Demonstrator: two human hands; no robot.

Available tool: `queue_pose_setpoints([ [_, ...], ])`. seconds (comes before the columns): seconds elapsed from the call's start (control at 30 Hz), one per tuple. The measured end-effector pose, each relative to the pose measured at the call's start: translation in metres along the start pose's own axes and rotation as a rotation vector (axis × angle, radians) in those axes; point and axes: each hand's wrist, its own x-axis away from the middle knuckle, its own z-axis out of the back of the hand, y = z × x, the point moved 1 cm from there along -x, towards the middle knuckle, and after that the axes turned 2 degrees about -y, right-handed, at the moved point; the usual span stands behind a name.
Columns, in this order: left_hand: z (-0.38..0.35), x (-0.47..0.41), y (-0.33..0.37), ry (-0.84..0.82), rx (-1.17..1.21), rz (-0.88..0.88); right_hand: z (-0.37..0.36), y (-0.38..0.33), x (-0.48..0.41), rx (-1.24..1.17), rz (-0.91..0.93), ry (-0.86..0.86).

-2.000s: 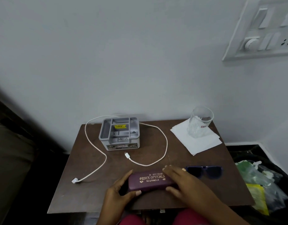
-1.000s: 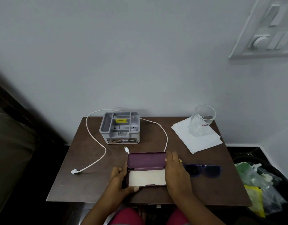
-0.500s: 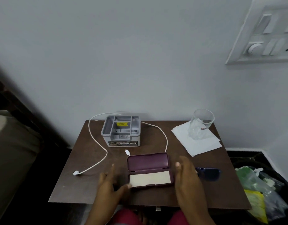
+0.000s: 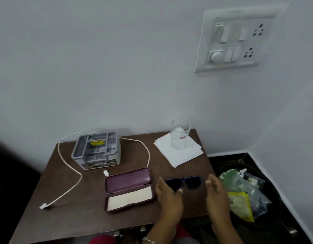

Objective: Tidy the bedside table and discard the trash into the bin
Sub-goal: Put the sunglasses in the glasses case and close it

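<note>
**Sunglasses about to go in the case**

Both hands are closing in on the dark blue plastic sunglasses [image 4: 183,182] at the bedside table's [image 4: 67,215] near right. Left hand [image 4: 167,191] touches the frame, not clamped; right hand [image 4: 216,191] is open beside it. Next, I'd guess: lift them into the open maroon hard-shell case [image 4: 128,189] just left. The yellow sticker on the grey plastic organiser [image 4: 97,150] is unreadable.

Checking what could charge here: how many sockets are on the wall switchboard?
2. Both are on the switchboard's right edge: one socket at the top, one socket below it.
</note>
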Motion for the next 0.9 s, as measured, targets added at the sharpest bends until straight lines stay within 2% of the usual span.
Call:
queue_pose_setpoints([
  [0.13, -0.013, -0.008, -0.007, 0.053, -0.005, 0.008, 0.000, 0.005, -0.001, 0.004, 0.013, -0.113],
  [0.23, -0.015, -0.009, -0.006, 0.071, 0.014, -0.001, -0.001, 0.007, -0.004, -0.017, 0.011, -0.121],
  [0.43, 0.013, 0.005, 0.009, 0.162, 0.166, -0.160, 0.000, -0.012, 0.001, -0.416, -0.053, -0.105],
  [0.53, 0.052, 0.001, 0.011, 0.195, 0.219, -0.238, -0.005, -0.033, 0.007, -0.485, -0.020, -0.179],
  [0.73, 0.145, -0.006, -0.007, 0.213, 0.202, -0.250, -0.047, -0.069, 0.028, -0.371, -0.064, -0.443],
  [0.83, 0.175, -0.007, -0.030, 0.260, 0.141, -0.182, -0.070, -0.072, 0.041, -0.236, -0.053, -0.552],
  [0.9, 0.186, -0.010, -0.048, 0.282, 0.053, -0.129, -0.081, -0.070, 0.047, -0.117, -0.008, -0.563],
])
